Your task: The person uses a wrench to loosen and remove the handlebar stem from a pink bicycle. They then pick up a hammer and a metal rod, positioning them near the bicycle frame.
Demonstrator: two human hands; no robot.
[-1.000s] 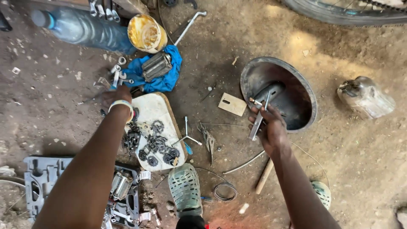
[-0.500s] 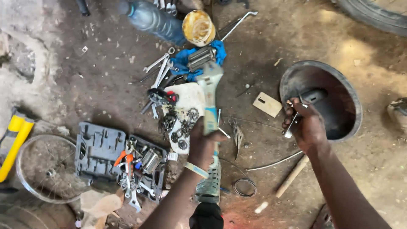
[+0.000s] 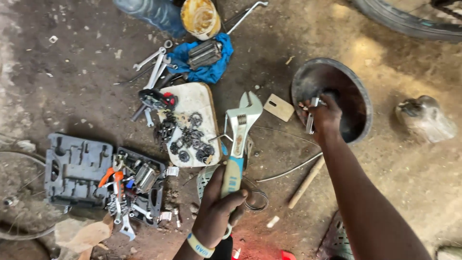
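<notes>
An adjustable wrench (image 3: 238,144) is gripped by its blue handle in the left hand (image 3: 217,210), fingers wrapped tight, its open head raised over the dirt floor (image 3: 72,86). A pale band is worn on that wrist. Just beyond it, a white board (image 3: 195,98) strewn with small dark gears is seen, and to the left a grey tool case (image 3: 74,168) holding pliers and sockets. Farther right, a small metal part (image 3: 312,115) is pinched in the right hand (image 3: 326,117) over a dark round bowl (image 3: 358,103). Farthest away, spanners (image 3: 153,65), a blue cloth (image 3: 211,72) and a yellow-lidded tin (image 3: 199,17) are laid.
</notes>
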